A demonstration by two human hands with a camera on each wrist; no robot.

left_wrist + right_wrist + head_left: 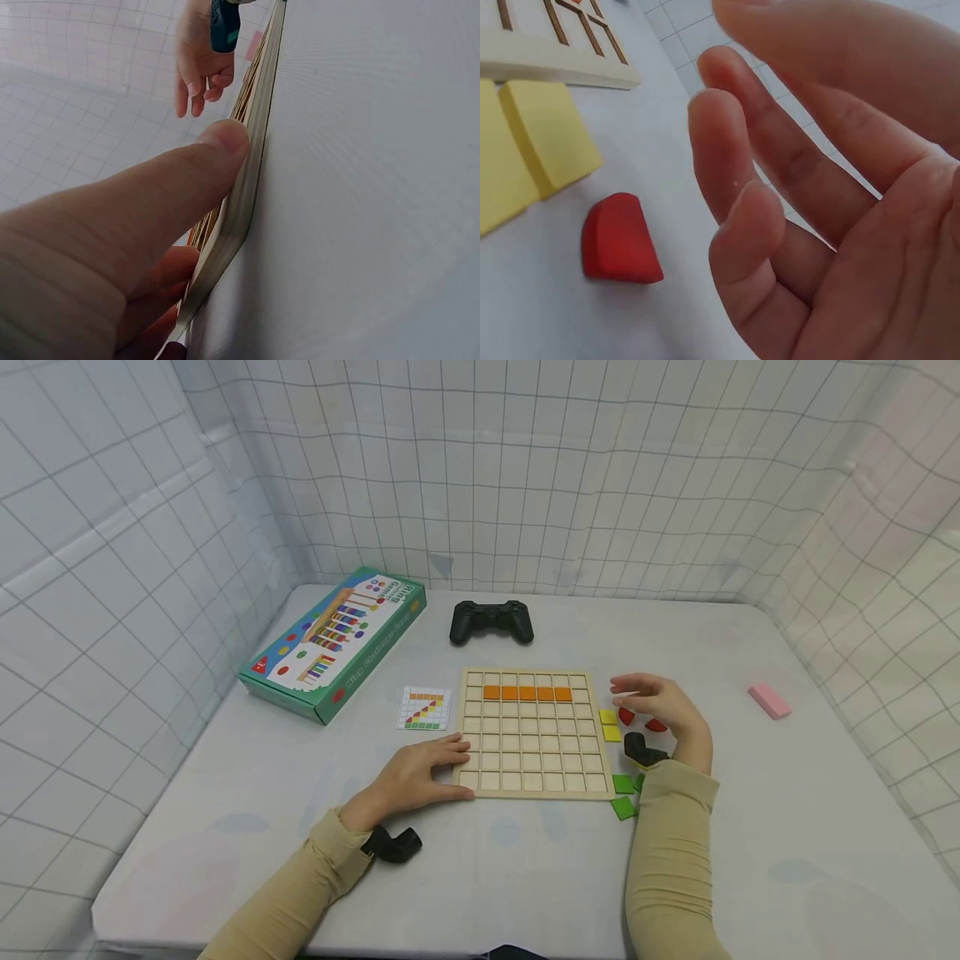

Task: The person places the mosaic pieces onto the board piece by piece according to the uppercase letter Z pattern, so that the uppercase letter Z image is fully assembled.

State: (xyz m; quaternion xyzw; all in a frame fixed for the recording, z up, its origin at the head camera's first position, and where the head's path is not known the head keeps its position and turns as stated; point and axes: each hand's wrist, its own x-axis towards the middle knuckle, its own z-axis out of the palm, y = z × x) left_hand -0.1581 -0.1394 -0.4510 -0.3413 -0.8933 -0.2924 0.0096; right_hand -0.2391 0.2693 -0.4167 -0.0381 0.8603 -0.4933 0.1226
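A wooden grid board (532, 795) lies on the table, with several orange square tiles (527, 693) in a row in its second row from the back. My left hand (415, 777) rests at the board's front left corner, its thumb (225, 142) on the front edge and its fingers along the left side. My right hand (667, 706) hovers right of the board with nothing between its relaxed fingers. Below it lie red curved-edge pieces (657, 725), one red piece (621, 240) showing close up in the right wrist view. Yellow square tiles (611, 733) lie between them and the board.
Several green tiles (622, 808) lie near the board's front right corner, partly behind the right sleeve. A pattern card (423, 708) lies left of the board. Farther out are a green game box (337, 643), a black game controller (491, 622) and a pink block (769, 702).
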